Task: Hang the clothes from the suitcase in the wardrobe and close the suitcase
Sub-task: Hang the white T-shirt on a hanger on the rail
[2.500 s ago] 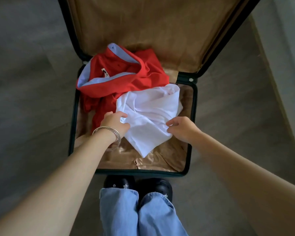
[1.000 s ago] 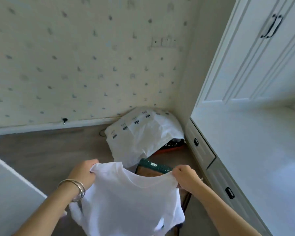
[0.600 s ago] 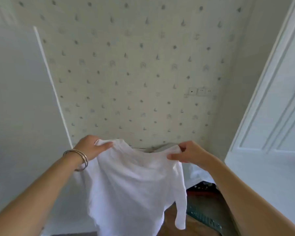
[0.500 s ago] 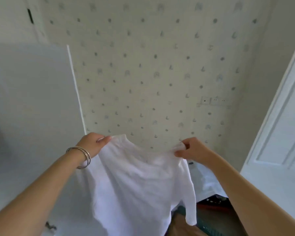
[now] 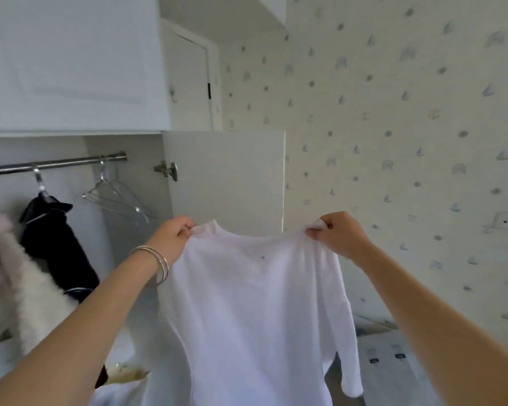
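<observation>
White shirt pinched at shoulders by left hand and right hand, each grip clamped, hem cut off

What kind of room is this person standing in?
Most likely a bedroom or dressing corner at home. An open white wardrobe has a metal rail with an empty hanger and a dark garment hanging, and the wall has patterned wallpaper.

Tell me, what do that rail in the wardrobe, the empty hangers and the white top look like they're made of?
Rail: probably polished metal, with a silvery shine. Empty hangers: thin and pale, either wire or clear plastic; too blurred to tell. White top: soft, thin matte fabric, perhaps cotton knit, draping limply from both hands.
</observation>
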